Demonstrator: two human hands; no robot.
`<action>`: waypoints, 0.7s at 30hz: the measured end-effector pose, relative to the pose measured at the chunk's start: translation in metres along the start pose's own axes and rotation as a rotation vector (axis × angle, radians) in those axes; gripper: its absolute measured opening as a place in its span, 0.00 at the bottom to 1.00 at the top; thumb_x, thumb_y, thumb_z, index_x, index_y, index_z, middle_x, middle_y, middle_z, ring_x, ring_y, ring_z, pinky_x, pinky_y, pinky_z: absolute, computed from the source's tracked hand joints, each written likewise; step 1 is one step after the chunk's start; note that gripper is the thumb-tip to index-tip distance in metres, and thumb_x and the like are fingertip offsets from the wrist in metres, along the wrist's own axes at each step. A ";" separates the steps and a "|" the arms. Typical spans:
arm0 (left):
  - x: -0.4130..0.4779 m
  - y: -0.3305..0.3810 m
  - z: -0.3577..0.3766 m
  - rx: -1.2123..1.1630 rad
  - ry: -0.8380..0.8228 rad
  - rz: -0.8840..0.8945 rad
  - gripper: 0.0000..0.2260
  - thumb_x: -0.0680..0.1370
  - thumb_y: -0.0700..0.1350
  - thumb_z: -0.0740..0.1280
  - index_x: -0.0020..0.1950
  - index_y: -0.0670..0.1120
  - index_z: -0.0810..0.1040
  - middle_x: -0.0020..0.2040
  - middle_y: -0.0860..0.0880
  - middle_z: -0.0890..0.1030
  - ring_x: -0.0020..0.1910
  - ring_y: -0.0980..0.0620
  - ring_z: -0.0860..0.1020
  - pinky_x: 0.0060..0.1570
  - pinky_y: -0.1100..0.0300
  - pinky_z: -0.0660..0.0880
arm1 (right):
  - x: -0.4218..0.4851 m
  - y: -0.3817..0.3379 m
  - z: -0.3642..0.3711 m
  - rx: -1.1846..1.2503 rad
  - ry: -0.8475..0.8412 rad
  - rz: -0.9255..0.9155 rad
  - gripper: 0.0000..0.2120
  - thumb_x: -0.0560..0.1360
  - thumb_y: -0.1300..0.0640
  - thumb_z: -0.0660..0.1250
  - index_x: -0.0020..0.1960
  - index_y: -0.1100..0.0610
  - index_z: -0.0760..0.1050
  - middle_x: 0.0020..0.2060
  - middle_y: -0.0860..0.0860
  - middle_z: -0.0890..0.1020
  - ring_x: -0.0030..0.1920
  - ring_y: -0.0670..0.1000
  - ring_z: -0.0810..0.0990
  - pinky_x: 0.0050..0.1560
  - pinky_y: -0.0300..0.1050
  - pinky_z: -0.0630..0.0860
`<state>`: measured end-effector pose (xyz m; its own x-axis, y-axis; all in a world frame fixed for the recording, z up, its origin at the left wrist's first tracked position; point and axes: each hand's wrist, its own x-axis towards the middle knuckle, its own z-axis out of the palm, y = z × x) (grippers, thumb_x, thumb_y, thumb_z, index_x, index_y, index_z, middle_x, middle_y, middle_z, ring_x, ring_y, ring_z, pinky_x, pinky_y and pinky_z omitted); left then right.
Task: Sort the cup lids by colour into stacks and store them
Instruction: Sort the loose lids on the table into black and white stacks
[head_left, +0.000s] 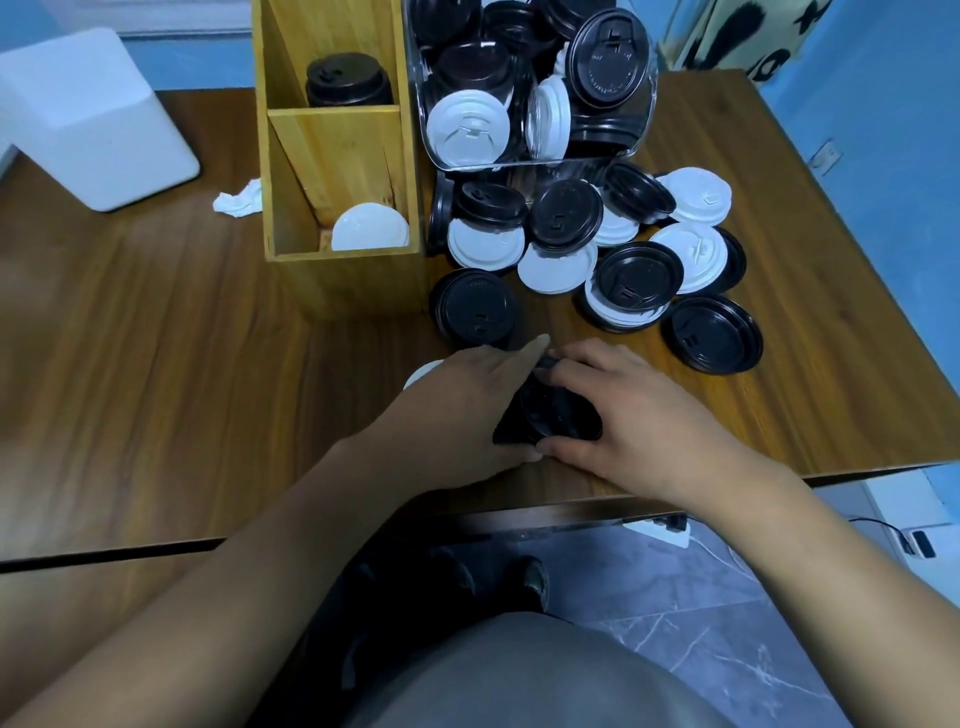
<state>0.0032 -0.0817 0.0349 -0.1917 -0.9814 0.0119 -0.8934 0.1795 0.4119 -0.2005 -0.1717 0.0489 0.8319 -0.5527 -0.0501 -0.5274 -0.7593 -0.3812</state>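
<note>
Near the table's front edge my left hand (470, 410) and my right hand (631, 415) both grip a stack of black lids (550, 415) lying on its side between them. A white lid (422, 373) peeks out from under my left hand. Just beyond my fingers sits a single black lid (475, 309). Several loose black and white lids (597, 249) lie scattered beyond on the wood. A tipped clear container (530, 88) holds more lids of both colours. The wooden two-compartment box (337, 171) holds a black stack (347, 83) in the far slot and white lids (370, 228) in the near slot.
A white box-shaped object (88, 119) stands at the table's far left. A crumpled white tissue (239, 197) lies beside the wooden box. The brown wooden table (156, 338) ends just below my hands; a tiled floor and a power strip (660, 527) show beneath.
</note>
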 end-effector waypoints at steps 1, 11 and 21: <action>-0.002 0.000 0.000 0.004 0.004 0.010 0.46 0.74 0.62 0.73 0.83 0.47 0.53 0.74 0.47 0.72 0.71 0.49 0.69 0.68 0.56 0.66 | 0.002 0.000 -0.001 -0.004 -0.016 0.002 0.30 0.71 0.37 0.72 0.70 0.47 0.71 0.68 0.47 0.71 0.64 0.53 0.71 0.62 0.52 0.75; -0.023 -0.010 -0.020 -0.064 0.193 -0.002 0.36 0.74 0.56 0.75 0.78 0.46 0.66 0.72 0.50 0.73 0.71 0.54 0.70 0.71 0.62 0.66 | -0.010 -0.008 0.021 -0.105 0.054 -0.034 0.31 0.78 0.39 0.58 0.80 0.41 0.59 0.75 0.51 0.64 0.72 0.56 0.66 0.67 0.54 0.67; 0.025 -0.013 -0.047 0.180 0.184 -0.218 0.35 0.75 0.49 0.75 0.78 0.44 0.63 0.76 0.45 0.66 0.75 0.45 0.65 0.71 0.56 0.64 | -0.005 -0.010 0.025 -0.157 0.056 -0.006 0.31 0.79 0.41 0.58 0.81 0.41 0.57 0.77 0.52 0.62 0.73 0.58 0.64 0.67 0.54 0.65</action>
<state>0.0297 -0.1115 0.0728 0.0732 -0.9910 0.1122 -0.9658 -0.0424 0.2559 -0.1949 -0.1530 0.0299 0.8263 -0.5633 0.0046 -0.5471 -0.8044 -0.2318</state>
